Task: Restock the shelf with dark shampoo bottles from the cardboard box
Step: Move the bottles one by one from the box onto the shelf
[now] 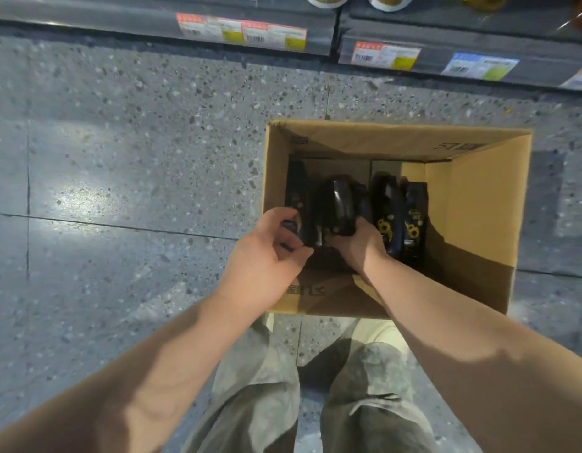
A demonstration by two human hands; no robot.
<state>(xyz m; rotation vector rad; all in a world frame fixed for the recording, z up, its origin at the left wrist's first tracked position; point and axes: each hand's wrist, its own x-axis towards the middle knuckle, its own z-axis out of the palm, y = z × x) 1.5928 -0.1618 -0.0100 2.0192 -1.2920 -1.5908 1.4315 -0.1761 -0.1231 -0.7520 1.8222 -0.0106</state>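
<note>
An open cardboard box (479, 223) stands on the floor in front of my legs. Several dark shampoo bottles lie inside it, two at the right showing yellow sunflower labels (413, 223). My left hand (266, 256) grips a dark bottle (297, 204) at the box's left side, fingers curled round its lower end. My right hand (358, 243) holds the bottom of another dark, glossy bottle (338, 204) in the middle of the box. The shelf edge (152, 24) with price tags runs along the top of the view.
Grey speckled floor tiles (119, 158) surround the box. The lower shelves carry price labels (243, 31); bottoms of other goods (387, 1) show above them. My trouser legs (257, 403) are just behind the box.
</note>
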